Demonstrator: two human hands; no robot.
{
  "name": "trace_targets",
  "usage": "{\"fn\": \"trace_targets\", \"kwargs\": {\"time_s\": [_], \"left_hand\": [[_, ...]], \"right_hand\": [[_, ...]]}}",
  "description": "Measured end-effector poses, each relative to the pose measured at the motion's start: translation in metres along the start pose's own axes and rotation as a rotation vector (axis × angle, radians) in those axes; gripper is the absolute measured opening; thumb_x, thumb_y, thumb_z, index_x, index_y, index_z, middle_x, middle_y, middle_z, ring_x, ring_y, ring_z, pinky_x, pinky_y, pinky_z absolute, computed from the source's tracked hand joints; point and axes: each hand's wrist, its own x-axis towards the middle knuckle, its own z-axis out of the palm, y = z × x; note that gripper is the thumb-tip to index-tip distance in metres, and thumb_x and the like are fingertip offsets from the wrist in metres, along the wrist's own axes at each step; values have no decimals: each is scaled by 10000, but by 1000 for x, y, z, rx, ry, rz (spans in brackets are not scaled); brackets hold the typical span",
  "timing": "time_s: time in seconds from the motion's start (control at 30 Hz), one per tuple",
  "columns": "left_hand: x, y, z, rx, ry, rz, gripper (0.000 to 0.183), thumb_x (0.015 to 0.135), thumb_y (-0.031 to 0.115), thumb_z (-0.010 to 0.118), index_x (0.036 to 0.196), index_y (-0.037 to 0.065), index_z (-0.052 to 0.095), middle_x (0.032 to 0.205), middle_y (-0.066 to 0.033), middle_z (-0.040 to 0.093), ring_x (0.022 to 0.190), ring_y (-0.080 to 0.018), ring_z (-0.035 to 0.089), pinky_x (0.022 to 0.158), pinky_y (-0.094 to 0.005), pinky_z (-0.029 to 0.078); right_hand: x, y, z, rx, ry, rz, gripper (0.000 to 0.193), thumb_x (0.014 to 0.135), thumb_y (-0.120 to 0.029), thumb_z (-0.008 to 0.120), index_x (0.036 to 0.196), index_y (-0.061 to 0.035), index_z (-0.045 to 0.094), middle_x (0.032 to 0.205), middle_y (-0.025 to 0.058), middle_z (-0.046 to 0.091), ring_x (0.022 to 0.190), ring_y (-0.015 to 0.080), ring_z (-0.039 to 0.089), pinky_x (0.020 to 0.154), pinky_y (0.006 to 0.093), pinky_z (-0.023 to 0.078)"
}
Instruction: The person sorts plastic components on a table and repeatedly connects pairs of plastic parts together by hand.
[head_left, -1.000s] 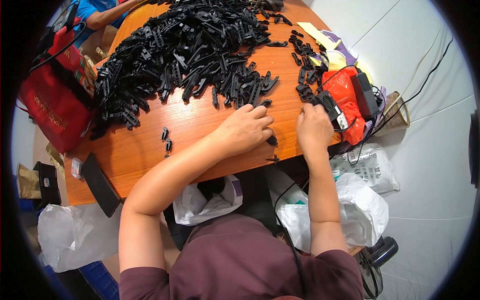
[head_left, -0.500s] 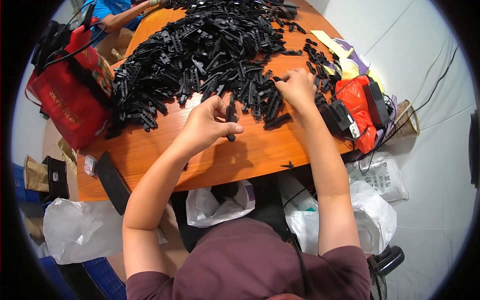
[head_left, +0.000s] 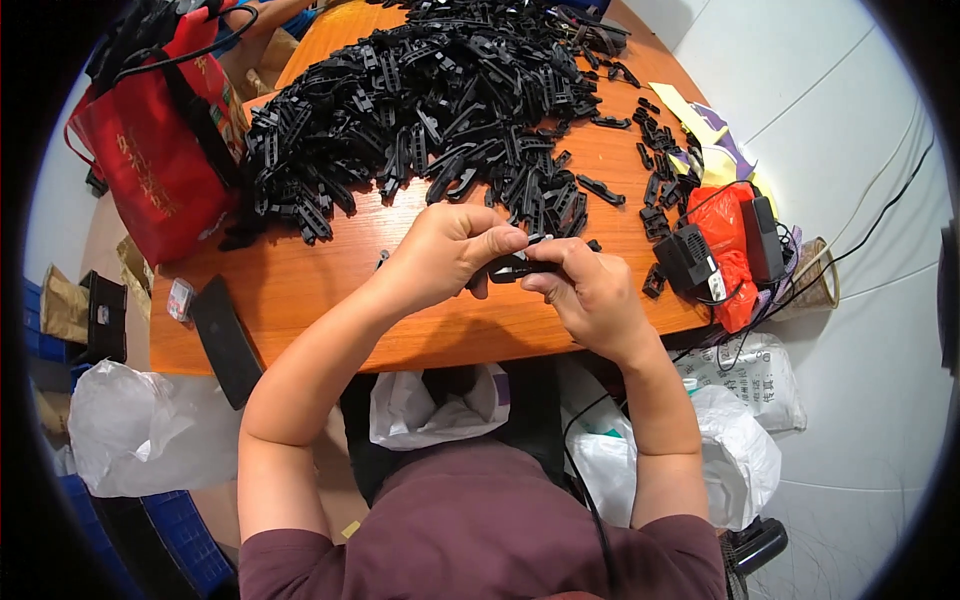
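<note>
In front of me, above the near part of the table, my left hand (head_left: 455,252) is closed on a slim black plastic part (head_left: 508,270). My right hand (head_left: 598,298) meets it from the other side, thumb and fingers pinched on black plastic at the part's right end. Whether this is one piece or two joined pieces, I cannot tell, as my fingers cover much of it. Beyond both hands lies a large heap of similar black plastic parts (head_left: 400,110), with several loose ones along its right side.
On the right stand black power adapters (head_left: 685,262) beside a red plastic bag (head_left: 722,235) and cables. A red tote bag (head_left: 150,160) and a black phone-like slab (head_left: 226,340) are on the left. White bags (head_left: 440,425) hang below the wooden table's edge (head_left: 300,330). Another person's arm shows far left.
My right hand has come back from the heap's right side toward me and met my left hand. Both now grip black plastic together. The view has shifted slightly.
</note>
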Motion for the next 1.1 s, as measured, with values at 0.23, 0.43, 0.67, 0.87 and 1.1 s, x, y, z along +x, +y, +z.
{"fn": "trace_targets", "kwargs": {"time_s": [0.23,0.43,0.67,0.87,1.1], "left_hand": [[-9,-21,8,143,67,431,278,821,206,670,956,-35,640,688,-62,637,531,-85,584,471,-215,473],[-6,-18,7,333,-8,730,335,716,152,752,972,-23,626,737,-120,651,614,-191,629,545,-282,491],[-22,-8,10,585,70,743,368,712,58,711,1048,-14,581,803,-150,638,703,-304,631,600,-348,495],[-23,-14,13,601,109,811,308,726,64,697,1010,0,597,777,-148,636,687,-294,633,575,-334,497],[-18,-24,-16,540,-340,362,910,661,368,780,1370,39,315,1242,-184,522,1036,-283,579,880,-376,448]], "right_hand": [[-8,-5,0,30,83,-27,232,716,-26,707,907,-11,575,809,120,648,690,265,646,576,318,510],[-13,-12,-1,-12,120,-131,240,698,-21,718,891,-14,575,802,121,643,680,268,640,568,312,504],[-18,-27,2,-74,205,44,307,668,-78,753,915,-22,580,800,101,622,675,263,602,591,328,491],[-18,-21,1,-122,155,33,360,661,-114,759,965,-24,589,824,106,621,686,259,602,598,325,488],[-60,-23,25,-90,-69,95,242,706,-206,722,847,-48,605,739,76,586,650,248,593,557,333,469]]}}
